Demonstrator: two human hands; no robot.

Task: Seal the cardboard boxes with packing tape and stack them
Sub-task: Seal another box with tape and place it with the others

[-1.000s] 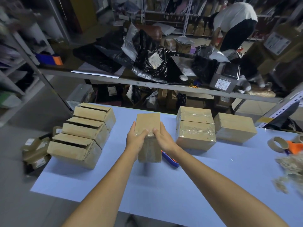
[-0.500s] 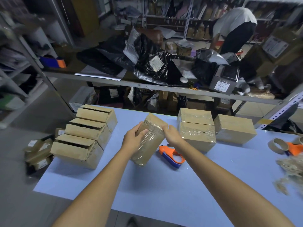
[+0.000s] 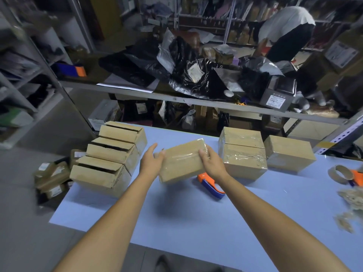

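The blue surface [image 3: 196,222] is laid out as a line of work. Along its left edge sit the open boxes [image 3: 110,154], three in a row touching one another, their flaps closed but gapped and with no tape on them; they look queued there within the left arm's reach. On the far right side is the sealed stack [image 3: 242,152], two taped cartons one on top of the other, and just beside it the single sealed box [image 3: 288,152], so finished work collects on the opposite side from the unfinished.

Between the two groups, the held box [image 3: 182,161] is lifted off the surface and tilted, its right end higher. Glossy tape runs along its upper face, so it reads as sealed and on its way to the finished side.

The hands are apart, one at each end of it. The right hand [image 3: 211,163] curls over the raised right end and takes the grip. The left hand [image 3: 151,161] seems to lie flat against the lower left end with fingers extended, steadying more than clutching, though motion blur makes that hard to judge.

Under the right wrist the tape dispenser [image 3: 212,183] lies on its side, parked near for the next carton. A tape roll [image 3: 339,173] sits well apart at the right edge.
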